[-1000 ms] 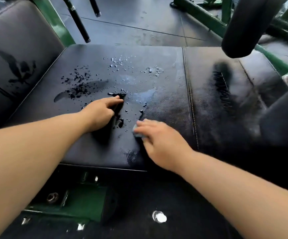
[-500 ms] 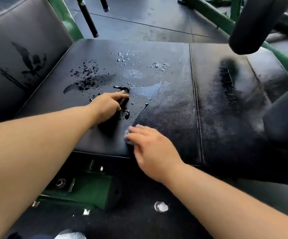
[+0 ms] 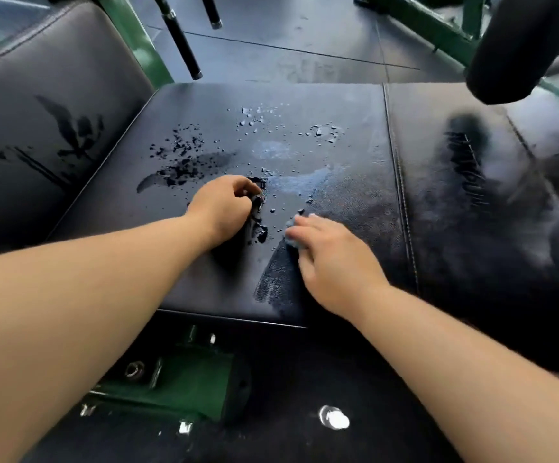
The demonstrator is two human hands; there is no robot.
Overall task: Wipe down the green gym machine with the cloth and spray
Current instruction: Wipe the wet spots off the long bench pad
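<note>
The blue cloth (image 3: 292,238) lies on the black seat pad (image 3: 305,101) of the green gym machine (image 3: 137,41). It is almost wholly covered by the right grip (image 3: 335,262), whose fingers lie fairly straight and press down on it; only a corner shows past the fingertips. No spray bottle is in view.

The left grip (image 3: 223,208) rests on the pad just left of the cloth. Its fingers are curled under, and I cannot tell whether they pinch anything.

The unwiped wet lies ahead and to the left of the cloth:
- small dark puddles (image 3: 259,228) in the gap between the two grips
- a dark splash (image 3: 184,170) beyond the left grip
- pale droplets (image 3: 258,116) nearer the pad's far edge

A matte wiped streak (image 3: 276,279) runs from the near edge up to the cloth, so the stroke's long axis points away from the body. The right grip is the nearer one, already on the cloth, and the next pass looks like a push forward and leftward.

The left grip sits partly in that path and would likely have to lift or slide aside.

Room for moving:
- far edge: open ahead, with bare floor beyond it
- left: the back pad (image 3: 54,95) rises as a wall
- right: the stitched seam (image 3: 401,195) marks the next section
- far right: a roller pad (image 3: 518,45) hangs above that corner, well apart from the wet patch
</note>
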